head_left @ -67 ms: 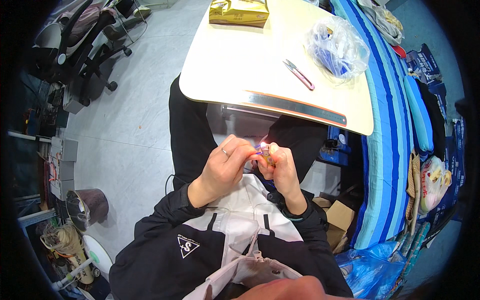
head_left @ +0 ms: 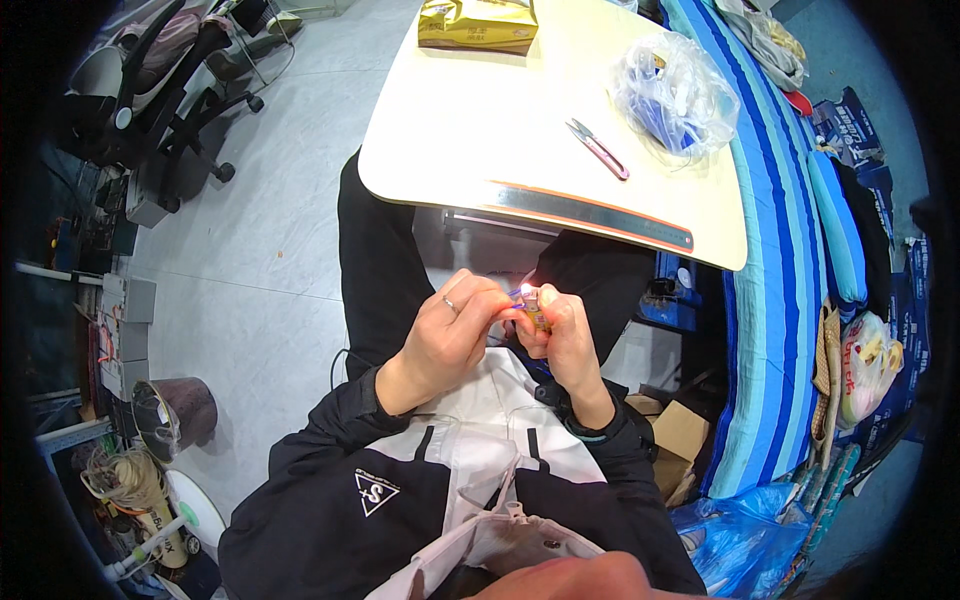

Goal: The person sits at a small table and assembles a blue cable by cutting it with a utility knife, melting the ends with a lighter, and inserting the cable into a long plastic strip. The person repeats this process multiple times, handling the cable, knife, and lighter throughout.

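Above my lap, my right hand [head_left: 566,335] is closed round a small yellowish lighter [head_left: 539,319], its thumb near the top. A bright flame [head_left: 526,289] burns at the lighter's upper end. Beside it, my left hand [head_left: 455,322], with a ring on one finger, pinches a thin purple-blue cord [head_left: 517,298]. The cord's end lies at or very close to the flame; the glare hides exactly where. Most of the cord is covered by my fingers. Both hands are held close together, just short of the table's near edge.
On the pale table [head_left: 470,120] lie a dark ruler [head_left: 590,213], pink-handled thread snips [head_left: 600,152], a clear plastic bag [head_left: 680,95] with blue contents and a yellow package [head_left: 478,30]. A blue-striped bed cover [head_left: 770,300] runs along the right. A wastebin [head_left: 180,415] stands left.
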The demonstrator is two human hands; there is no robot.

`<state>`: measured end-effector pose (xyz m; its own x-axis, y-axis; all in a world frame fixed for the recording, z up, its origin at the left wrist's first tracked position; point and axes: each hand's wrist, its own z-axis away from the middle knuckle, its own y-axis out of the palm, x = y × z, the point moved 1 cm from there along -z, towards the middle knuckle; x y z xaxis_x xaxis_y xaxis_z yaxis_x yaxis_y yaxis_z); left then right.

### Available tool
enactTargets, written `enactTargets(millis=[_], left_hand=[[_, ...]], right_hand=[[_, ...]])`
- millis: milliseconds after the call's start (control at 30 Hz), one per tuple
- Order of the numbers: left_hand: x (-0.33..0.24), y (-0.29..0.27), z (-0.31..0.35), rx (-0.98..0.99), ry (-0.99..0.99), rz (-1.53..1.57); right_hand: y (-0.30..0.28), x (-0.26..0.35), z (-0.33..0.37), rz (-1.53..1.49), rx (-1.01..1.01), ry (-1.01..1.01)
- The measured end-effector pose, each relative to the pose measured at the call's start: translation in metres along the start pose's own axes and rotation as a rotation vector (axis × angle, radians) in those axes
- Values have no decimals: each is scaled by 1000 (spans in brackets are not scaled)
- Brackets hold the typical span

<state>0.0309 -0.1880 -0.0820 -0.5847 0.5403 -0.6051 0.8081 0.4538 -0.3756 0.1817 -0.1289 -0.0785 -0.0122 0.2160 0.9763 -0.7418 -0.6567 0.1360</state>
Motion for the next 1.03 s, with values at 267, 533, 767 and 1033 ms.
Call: enactTargets(millis=[267, 533, 767, 1033], left_hand=[[-3, -1, 0, 2, -30, 21], [-2, 2, 1, 12, -45, 73], [-2, 1, 2, -22, -57, 70], [5, -2, 3, -38, -159, 219]], right_hand=[[3, 7, -5, -170, -127, -173], [9, 3, -10, 173, -199, -415], [0, 1, -5, 203, -270, -319], [-20, -18, 5, -152, 100, -203]])
